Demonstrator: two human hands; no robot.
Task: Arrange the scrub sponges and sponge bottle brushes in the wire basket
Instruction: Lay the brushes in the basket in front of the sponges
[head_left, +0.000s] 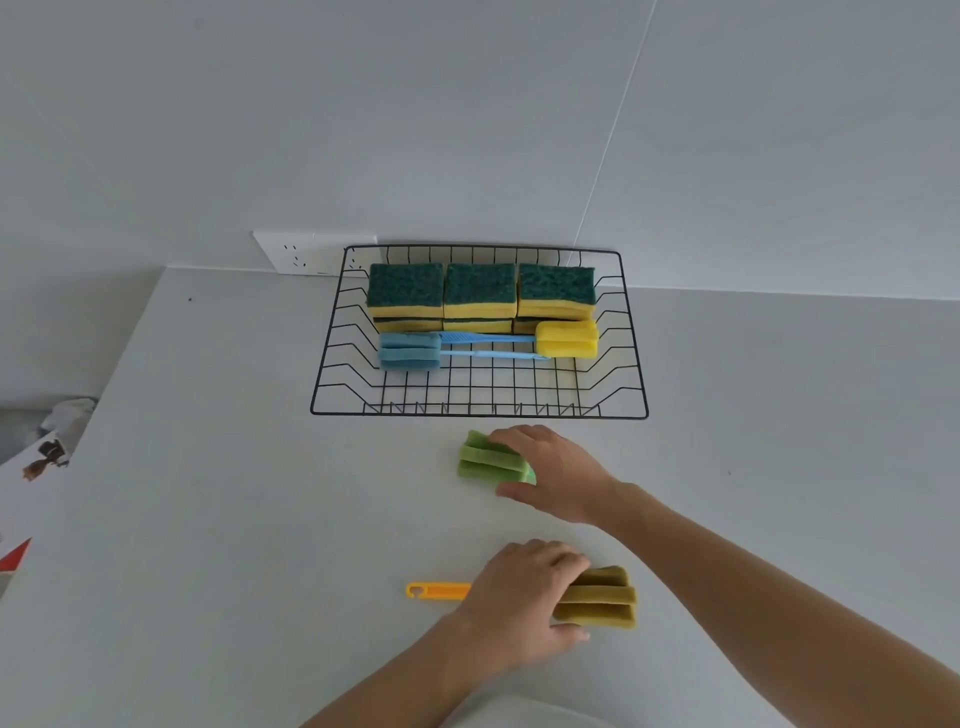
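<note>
A black wire basket (332, 332) stands against the wall. Along its back lie green-topped yellow scrub sponges (480, 288), stacked in three piles. In front of them lie two bottle brushes, one with a blue sponge head (410, 351) and one with a yellow sponge head (566, 339), both with blue handles. On the counter before the basket, my right hand (556, 473) is closed over a green-headed brush (488, 460), hiding its handle. Nearer to me, my left hand (519, 592) grips an olive-headed brush (602, 597) by its orange handle (436, 591).
A white wall socket (306, 254) sits behind the basket's left corner. At the counter's left edge lie a printed box (31, 467) and a crumpled white cloth (72, 410). A pale rounded object (524, 714) shows at the bottom edge.
</note>
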